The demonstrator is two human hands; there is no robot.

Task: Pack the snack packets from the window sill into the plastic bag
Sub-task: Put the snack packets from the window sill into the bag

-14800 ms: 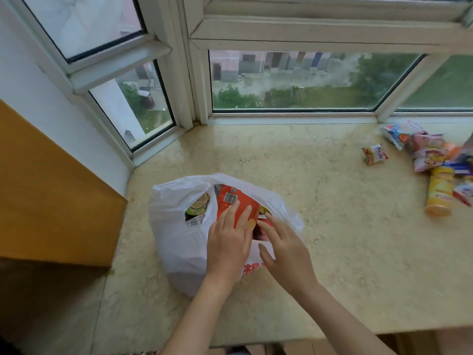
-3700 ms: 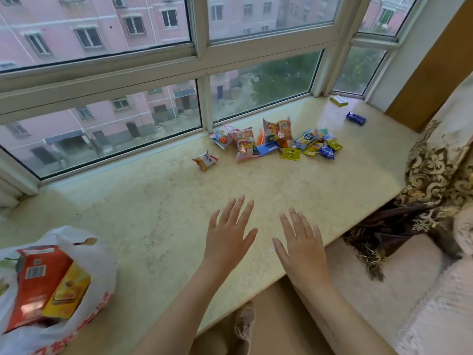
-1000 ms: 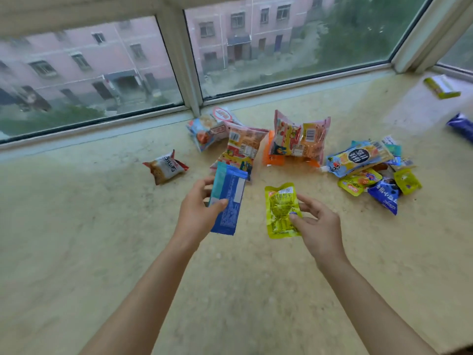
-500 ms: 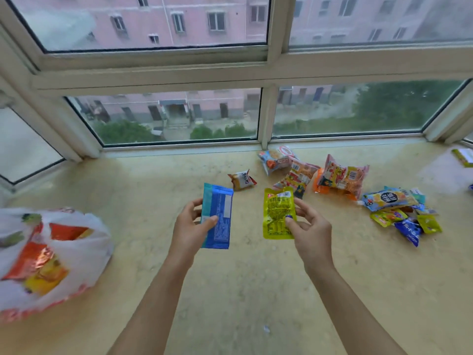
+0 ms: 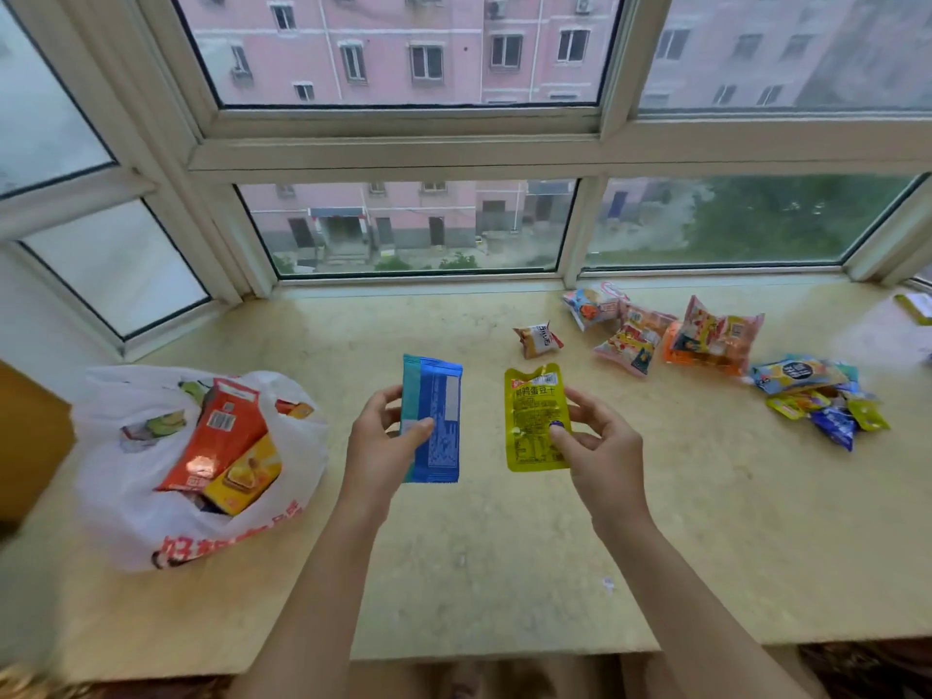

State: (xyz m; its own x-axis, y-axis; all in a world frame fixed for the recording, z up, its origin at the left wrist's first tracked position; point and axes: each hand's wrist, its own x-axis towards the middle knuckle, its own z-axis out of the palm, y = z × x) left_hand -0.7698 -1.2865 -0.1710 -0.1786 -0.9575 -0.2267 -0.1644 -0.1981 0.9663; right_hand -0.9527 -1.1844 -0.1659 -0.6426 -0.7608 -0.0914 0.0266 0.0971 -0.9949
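A: What is each hand holding?

B: The left hand [image 5: 381, 441] holds a blue packet [image 5: 432, 418] upright, thumb across its front and fingers [image 5: 379, 398] curled behind its left edge. The right hand [image 5: 602, 454] pinches a yellow packet [image 5: 536, 418] the same way, thumb on the front near the lower right, fingers behind the right edge. Both packets are lifted above the middle of the window sill [image 5: 504, 547], side by side and not touching.

A: And the plastic bag?

B: The white plastic bag [image 5: 126, 496] sits on the sill towards its left end, near the front edge, mouth open. An orange box [image 5: 217, 431] and a yellow box [image 5: 244, 476] lean inside it, along with something green I cannot make out.

A: What is left on the sill?

B: Towards the back right, a small tan packet [image 5: 538, 339] lies alone. Just right of it, close to the window frame, are a pale blue packet [image 5: 592, 305], a pink packet [image 5: 633, 340] and a bigger orange packet [image 5: 711, 338], overlapping one another. Further right lies a heap of small sachets [image 5: 817, 396], blue and yellow ones touching. At the far right end, a green-edged packet [image 5: 915, 307] is cut off by the view.
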